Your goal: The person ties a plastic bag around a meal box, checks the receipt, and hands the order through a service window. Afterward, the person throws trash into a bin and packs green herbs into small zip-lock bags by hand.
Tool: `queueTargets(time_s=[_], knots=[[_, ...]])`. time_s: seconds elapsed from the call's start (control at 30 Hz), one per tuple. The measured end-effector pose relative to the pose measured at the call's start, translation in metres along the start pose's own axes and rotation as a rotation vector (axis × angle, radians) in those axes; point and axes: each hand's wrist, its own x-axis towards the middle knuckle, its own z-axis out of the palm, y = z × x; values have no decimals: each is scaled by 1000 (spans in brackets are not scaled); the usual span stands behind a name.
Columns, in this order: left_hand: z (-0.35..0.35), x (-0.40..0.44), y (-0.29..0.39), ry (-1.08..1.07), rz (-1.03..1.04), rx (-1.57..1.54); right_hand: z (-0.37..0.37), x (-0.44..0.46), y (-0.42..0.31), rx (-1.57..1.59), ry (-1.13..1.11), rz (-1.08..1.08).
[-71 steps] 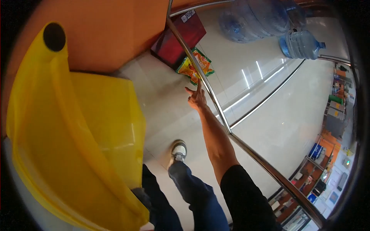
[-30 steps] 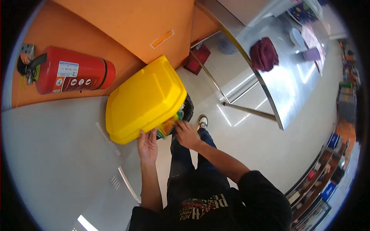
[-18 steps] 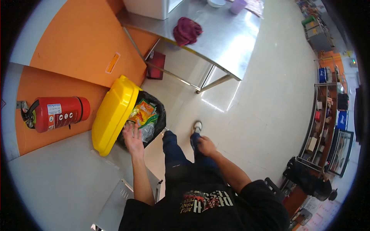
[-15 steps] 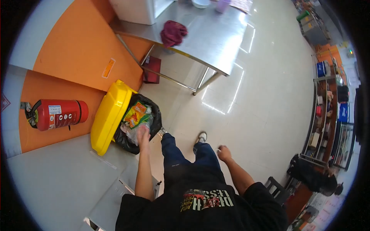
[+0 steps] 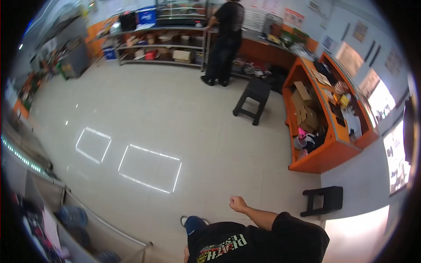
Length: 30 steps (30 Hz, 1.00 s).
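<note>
My right hand (image 5: 237, 203) hangs over the pale tiled floor (image 5: 210, 175), its fingers curled into a fist. Whatever lies inside that fist, if anything, is hidden. It touches nothing around it. Of my left side only a thin strip of skin shows at the bottom edge, beside my black shirt (image 5: 258, 236); the left hand itself is out of view. One shoe (image 5: 183, 221) shows below my jeans.
A black stool (image 5: 256, 94) stands ahead, another stool (image 5: 330, 201) at the right wall. An orange shelf unit (image 5: 324, 161) holds boxes. A person in black (image 5: 224, 41) stands by the rear shelving (image 5: 160, 45). A metal-framed table (image 5: 103, 228) with water bottles (image 5: 72, 215) beneath is left.
My view has swung right, away from the yellow bin, fire extinguisher and steel table. My left hand, which was over the bin's black bag, has left view. The right hand remains closed.
</note>
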Motion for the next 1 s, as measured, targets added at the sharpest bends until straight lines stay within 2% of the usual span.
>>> queueTargets(time_s=[0.07,0.17,0.2,0.3,0.37,0.43,0.5,0.53,0.57,0.6,0.63,0.67,0.73,0.77,0.8,0.83,0.87,0.9,0.93,1.0], knots=[[63,13,70,-154,-10,92,-13,56,5,81,132,-6],[176,32,161,-348,-112,217,-41,179,9,505,38,253],[212,36,184,-404,-164,256,-58,204,14,534,-9,300],[311,38,267,-552,-290,374,-108,261,48,139,8,176],[374,42,339,-617,-290,441,-152,284,74,120,-67,426],[452,117,399,-769,-91,370,-206,282,94,337,-40,818],[561,119,489,-712,116,457,-211,263,162,432,251,920],[614,120,531,-729,245,535,-232,252,158,501,419,1063],[675,105,576,-653,306,649,-244,243,166,592,603,1049],[728,125,609,-648,384,735,-232,235,204,604,737,1131],[783,137,639,-608,450,831,-237,234,217,775,866,1309],[829,162,663,-585,523,923,-229,232,237,853,929,1519],[901,217,696,-479,634,1093,-172,223,292,740,931,1649],[936,235,709,-412,686,1149,-151,237,311,693,843,1667],[975,227,714,-386,586,990,-153,259,307,644,755,1681],[1000,213,712,-349,479,837,-181,300,293,461,521,1699],[1021,202,711,-424,401,782,-216,344,268,270,296,1694],[1040,193,710,-525,323,795,-247,389,268,256,89,1528],[1057,185,711,-610,236,861,-272,445,270,176,63,1466],[1093,188,706,-584,133,1019,-339,561,291,98,-11,1292]])
